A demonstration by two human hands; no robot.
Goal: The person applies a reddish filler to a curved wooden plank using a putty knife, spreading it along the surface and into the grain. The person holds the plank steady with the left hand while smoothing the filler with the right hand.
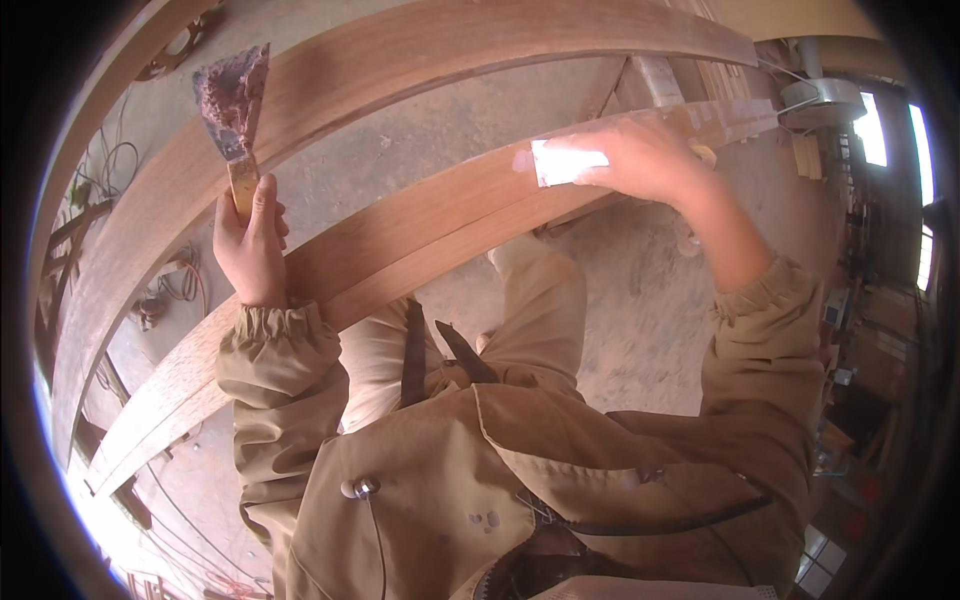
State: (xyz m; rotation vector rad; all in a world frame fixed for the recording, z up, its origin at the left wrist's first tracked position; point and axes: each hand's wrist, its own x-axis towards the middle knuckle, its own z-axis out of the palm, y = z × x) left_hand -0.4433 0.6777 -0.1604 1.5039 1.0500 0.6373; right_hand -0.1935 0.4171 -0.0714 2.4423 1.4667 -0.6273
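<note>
In my left hand [250, 245] is a putty knife [241, 180], held upright by its yellowish handle. Its wide blade carries a thick smear of pinkish-brown putty [233, 95]. My right hand [648, 155] is closed on a flat scraper [568, 162] that shines bright white. That scraper rests against the nearer curved wooden beam [420, 215], beside a pinkish putty patch. A lengthwise seam runs along this beam, and more pale patches show near its right end. My left wrist is over the beam's left part. The right fingertips are partly hidden.
Another curved wooden beam [400, 65] runs beyond the first, roughly parallel. A round metal container [822, 100] stands by the beams' right ends. Cables [180, 275] lie on the dusty concrete floor [640, 300] at left. Cluttered shelving [880, 350] lines the right side.
</note>
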